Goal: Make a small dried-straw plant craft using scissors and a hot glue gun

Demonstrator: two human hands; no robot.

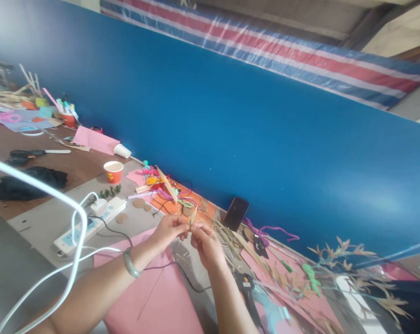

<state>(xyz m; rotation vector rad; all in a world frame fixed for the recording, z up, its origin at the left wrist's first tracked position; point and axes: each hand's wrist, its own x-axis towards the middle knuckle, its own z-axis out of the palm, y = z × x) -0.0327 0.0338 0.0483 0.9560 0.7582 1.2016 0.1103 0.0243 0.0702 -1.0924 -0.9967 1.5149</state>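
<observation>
My left hand [170,230] and my right hand [205,240] meet above the pink paper sheet [157,297]. Both pinch a thin straw-coloured strip [192,216] between their fingertips. A pale green bangle [130,262] circles my left wrist. Just beyond the hands lie dry straw stalks [227,236] and a heap of coloured pipe cleaners [161,183].
A white power strip [91,222] with cables lies at the left, near a red paper cup [113,171]. A dark phone [236,213] leans on the blue wall [265,130]. Black scissors [246,285], dried leaf sprigs [349,260], black cloth [29,183] and craft clutter surround the worktable.
</observation>
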